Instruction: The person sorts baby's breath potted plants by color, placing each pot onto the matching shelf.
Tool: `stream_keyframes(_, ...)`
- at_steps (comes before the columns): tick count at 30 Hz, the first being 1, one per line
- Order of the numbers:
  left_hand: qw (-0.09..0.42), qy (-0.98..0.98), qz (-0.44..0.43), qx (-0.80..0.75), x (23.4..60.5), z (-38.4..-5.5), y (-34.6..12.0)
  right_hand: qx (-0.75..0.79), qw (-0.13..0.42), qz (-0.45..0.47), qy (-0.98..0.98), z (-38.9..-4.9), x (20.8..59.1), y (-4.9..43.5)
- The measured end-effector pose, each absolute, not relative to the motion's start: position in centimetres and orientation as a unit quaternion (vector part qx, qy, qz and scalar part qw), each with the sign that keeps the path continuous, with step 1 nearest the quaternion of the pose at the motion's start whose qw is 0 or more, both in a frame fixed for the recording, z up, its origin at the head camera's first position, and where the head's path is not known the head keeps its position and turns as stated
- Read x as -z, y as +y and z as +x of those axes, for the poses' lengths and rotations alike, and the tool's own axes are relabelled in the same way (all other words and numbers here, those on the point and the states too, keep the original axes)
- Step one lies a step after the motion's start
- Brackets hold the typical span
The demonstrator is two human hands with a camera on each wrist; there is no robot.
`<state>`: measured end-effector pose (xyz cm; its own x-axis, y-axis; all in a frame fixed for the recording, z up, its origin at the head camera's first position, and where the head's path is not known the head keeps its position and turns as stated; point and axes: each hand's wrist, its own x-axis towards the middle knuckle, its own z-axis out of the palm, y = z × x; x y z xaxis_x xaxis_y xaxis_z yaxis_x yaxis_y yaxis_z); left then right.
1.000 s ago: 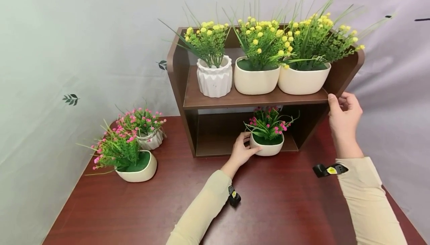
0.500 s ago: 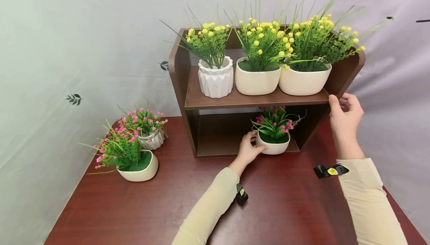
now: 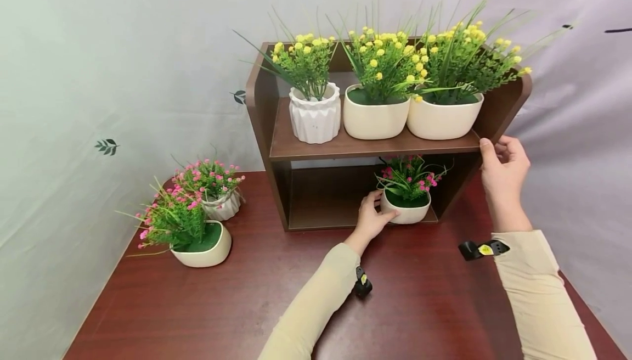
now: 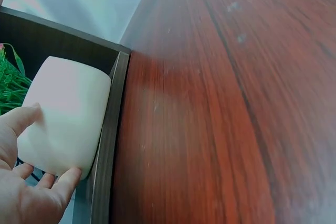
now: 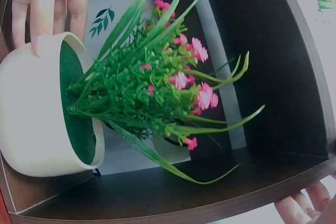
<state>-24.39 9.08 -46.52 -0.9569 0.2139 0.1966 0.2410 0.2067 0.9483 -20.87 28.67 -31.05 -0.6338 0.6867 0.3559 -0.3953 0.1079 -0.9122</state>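
In the head view, a cream oval flower pot (image 3: 406, 214) with pink flowers and green leaves stands on the lower level of a brown wooden shelf (image 3: 323, 198), towards its right end. My left hand (image 3: 372, 220) grips the pot from its left side, thumb on the front. The left wrist view shows the thumb and fingers on the smooth white wall of the pot (image 4: 68, 114). Holding the shelf's right side panel, my right hand (image 3: 506, 176) has its thumb at the front edge and the other fingers behind. Its fingertips (image 5: 294, 211) show at the panel in the right wrist view.
On the upper level stand a white ribbed pot (image 3: 316, 118) and two cream pots (image 3: 377, 121) with yellow flowers. Left of the shelf, a cream pot (image 3: 202, 256) and a ribbed pot (image 3: 222, 206) with pink flowers sit on the red-brown table (image 3: 207, 316). Pale cloth hangs behind.
My left hand has moved the pink flower pot to the right and slightly back along the lower level. The right hand keeps its hold on the shelf.
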Motion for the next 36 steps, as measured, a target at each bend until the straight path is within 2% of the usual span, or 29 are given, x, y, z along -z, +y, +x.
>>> stream_keyframes(22, 0.044, -0.769, -0.148, 0.62, 46.7, -24.6, 10.3, -0.679, 0.416, -0.101, -0.596, -21.3, 30.8, 28.0)
stream_keyframes(36, 0.017, -0.775, -0.15, 0.614, 47.4, -23.6, 8.6, -0.667, 0.415, -0.106, -0.61, -21.1, 31.2, 28.8)
